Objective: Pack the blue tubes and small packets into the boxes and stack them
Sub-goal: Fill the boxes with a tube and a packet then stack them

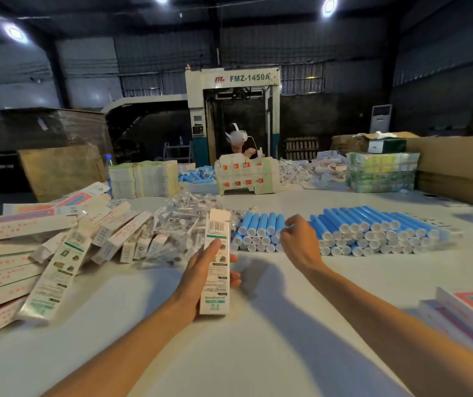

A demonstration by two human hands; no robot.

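Head view, and it's the only one we've got. The left hand (201, 277) grips a long white box (217, 253) by its middle. The thumb lies up its printed face and the other fingers (234, 275) wrap round the far side. The box's flap end is open and points away, toward the stock. It sits about mid-desk, a little in from the near edge.

The right hand (298, 243) is out over the blue tubes (258, 232), which lie in stacked rows to the right of middle, white caps facing the near edge. Its fingers (286, 228) are curled tight at the cap ends, in the gap between the two stacks. I can't tell whether they have actually closed on a tube.

The small packets (178, 224) lie in a clear, tangled heap just left of the tubes. Loose boxes (57, 253) sprawl toward the left edge of the desk (258, 339). Another person (239, 137) works at the far edge.

Now the risks, as I judge them:
- **Tubes rolling:** the tubes are round and stacked. Pulling one from low in the pile could send its neighbours rolling toward the near edge.
- **Snagging the flap:** the box is held in one hand only. A tube fed in off-line could catch the open flap or push the box out of the hand.
- **Packets dragging:** the packets look slippery and interlocked. Lifting one may drag others along.
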